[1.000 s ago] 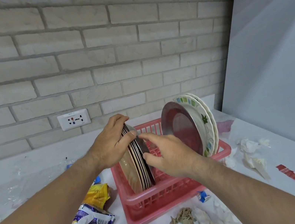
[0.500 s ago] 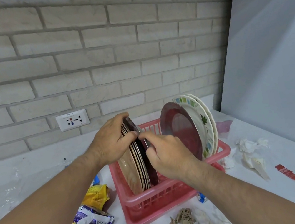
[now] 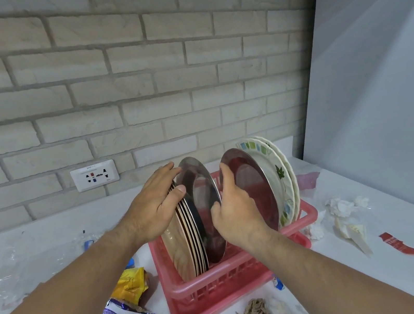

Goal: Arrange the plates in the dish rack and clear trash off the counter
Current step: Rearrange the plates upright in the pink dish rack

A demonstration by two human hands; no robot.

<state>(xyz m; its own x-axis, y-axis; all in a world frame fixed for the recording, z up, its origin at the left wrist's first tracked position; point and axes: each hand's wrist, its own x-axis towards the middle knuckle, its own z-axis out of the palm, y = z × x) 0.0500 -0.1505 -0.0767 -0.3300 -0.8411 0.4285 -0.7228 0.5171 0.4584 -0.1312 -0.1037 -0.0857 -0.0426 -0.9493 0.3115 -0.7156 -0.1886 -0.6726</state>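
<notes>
In the pink rack [image 3: 223, 291], the right hand [image 3: 236, 209] sat between two steel plates [image 3: 258, 192], perhaps touching both; its grip was hidden. The flat left hand [image 3: 151, 210] pressed the plate stack [image 3: 185, 248], off which one steel plate had since tipped.

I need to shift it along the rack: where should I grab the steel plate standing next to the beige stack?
Probably its top rim, from above. The steel plate stands on edge in the pink dish rack, lower half walled in, its left face against the beige stack; only the upper rim and right face are free.
</notes>
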